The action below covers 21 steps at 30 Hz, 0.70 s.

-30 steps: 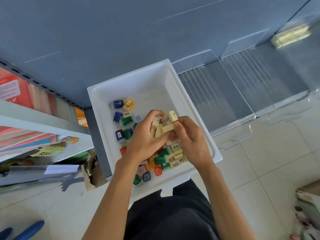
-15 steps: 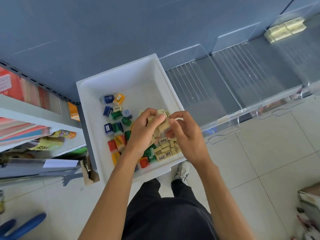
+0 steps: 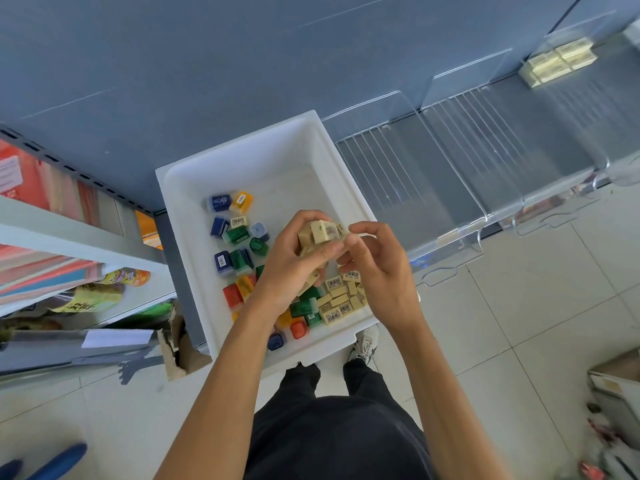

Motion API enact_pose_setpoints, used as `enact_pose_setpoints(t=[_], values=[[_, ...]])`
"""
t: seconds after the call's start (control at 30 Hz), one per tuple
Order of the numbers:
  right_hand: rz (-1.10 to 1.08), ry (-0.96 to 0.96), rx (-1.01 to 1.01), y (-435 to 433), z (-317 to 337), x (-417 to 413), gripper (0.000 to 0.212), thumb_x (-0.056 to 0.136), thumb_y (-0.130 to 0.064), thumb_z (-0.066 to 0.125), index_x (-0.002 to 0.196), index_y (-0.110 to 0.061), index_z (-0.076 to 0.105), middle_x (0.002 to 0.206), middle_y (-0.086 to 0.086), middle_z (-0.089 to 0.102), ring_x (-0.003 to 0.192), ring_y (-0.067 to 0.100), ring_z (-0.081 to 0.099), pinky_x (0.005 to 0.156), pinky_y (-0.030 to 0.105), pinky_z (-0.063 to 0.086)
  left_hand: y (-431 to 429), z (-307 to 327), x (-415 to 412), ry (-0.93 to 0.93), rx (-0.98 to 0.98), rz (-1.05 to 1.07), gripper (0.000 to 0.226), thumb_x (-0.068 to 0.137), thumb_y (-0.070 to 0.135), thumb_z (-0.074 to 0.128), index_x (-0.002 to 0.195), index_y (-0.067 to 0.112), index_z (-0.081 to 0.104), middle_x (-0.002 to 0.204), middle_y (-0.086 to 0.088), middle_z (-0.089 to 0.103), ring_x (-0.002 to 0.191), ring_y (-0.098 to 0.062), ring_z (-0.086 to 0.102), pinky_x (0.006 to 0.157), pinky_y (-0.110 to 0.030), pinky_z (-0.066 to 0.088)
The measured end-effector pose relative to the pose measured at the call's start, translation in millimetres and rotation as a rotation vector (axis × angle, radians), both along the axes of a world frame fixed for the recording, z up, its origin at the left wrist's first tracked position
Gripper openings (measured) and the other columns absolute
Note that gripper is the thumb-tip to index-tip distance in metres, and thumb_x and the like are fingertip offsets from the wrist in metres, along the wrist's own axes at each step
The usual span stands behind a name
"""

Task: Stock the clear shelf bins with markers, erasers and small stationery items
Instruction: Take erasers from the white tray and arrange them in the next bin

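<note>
A white tub [image 3: 242, 157] stands against the grey shelf wall, holding several coloured sharpeners [image 3: 239, 233] and loose beige erasers [image 3: 341, 301]. Over the tub, my left hand [image 3: 294, 265] grips a stack of beige erasers [image 3: 320, 233]. My right hand [image 3: 377, 271] pinches the right end of that stack with thumb and forefinger. To the right are clear shelf bins [image 3: 450, 161] with ribbed bottoms; the far one holds a block of beige erasers [image 3: 557, 60].
Left of the tub, shelves carry coloured paper packs [image 3: 45, 192] and a torn cardboard box [image 3: 180, 348]. Tiled floor lies below right, with a carton [image 3: 616, 379] at the right edge. My black trousers and shoe [image 3: 365, 344] are beneath the tub.
The view has shifted slightly. Both hands have stayed together over the tub, and the eraser stack in the left hand has been turned and squared up by the right fingers.
</note>
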State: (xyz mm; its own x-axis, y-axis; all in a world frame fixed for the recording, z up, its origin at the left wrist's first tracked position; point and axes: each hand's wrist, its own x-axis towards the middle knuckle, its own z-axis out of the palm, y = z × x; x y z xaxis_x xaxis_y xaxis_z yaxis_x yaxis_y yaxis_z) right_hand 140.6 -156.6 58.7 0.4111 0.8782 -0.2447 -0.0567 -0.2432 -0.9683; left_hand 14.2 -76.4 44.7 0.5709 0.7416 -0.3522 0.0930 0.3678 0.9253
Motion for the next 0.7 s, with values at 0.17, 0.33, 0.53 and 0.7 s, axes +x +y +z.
enact_pose_setpoints(t=[0.17,0.33,0.53,0.7], values=[[-0.148,0.176,-0.010,-8.4,7.7,5.8,0.020,0.100,-0.019,0.054,0.111,-0.002,0.055,0.087,0.005,0.072,0.087,0.028,0.071,0.081,0.039,0.059,4.8,3.5,14.1,-0.065,-0.042,-0.047,0.026,0.084,0.024,0.068,0.109,0.026,0.065,0.083,-0.002,0.062,0.064,-0.014,0.057,0.050,-0.025,0.047],[-0.298,0.267,0.024,-21.4,19.1,27.6,0.030,0.094,-0.027,0.058,0.104,0.000,0.055,0.103,0.026,0.065,0.084,0.029,0.072,0.073,0.034,0.059,-1.1,11.8,45.1,-0.088,0.046,-0.156,0.024,0.081,0.019,0.072,0.101,0.030,0.065,0.081,0.000,0.062,0.066,-0.016,0.057,0.051,-0.029,0.050],[-0.405,0.332,0.064,-52.7,19.2,78.0,0.028,0.091,-0.028,0.059,0.098,-0.002,0.054,0.088,0.018,0.070,0.075,0.028,0.071,0.069,0.032,0.058,-16.7,19.6,107.1,-0.086,0.110,-0.278,0.029,0.078,0.015,0.074,0.101,0.029,0.065,0.076,0.001,0.059,0.057,-0.013,0.052,0.046,-0.026,0.044],[-0.483,0.301,0.104,-95.1,14.4,146.9,0.013,0.100,-0.015,0.052,0.095,-0.003,0.055,0.080,0.012,0.066,0.067,0.023,0.067,0.064,0.032,0.059,-53.3,16.6,190.2,-0.081,0.084,-0.357,0.025,0.071,0.028,0.077,0.094,0.033,0.068,0.069,0.002,0.058,0.048,-0.014,0.048,0.043,-0.024,0.040]])
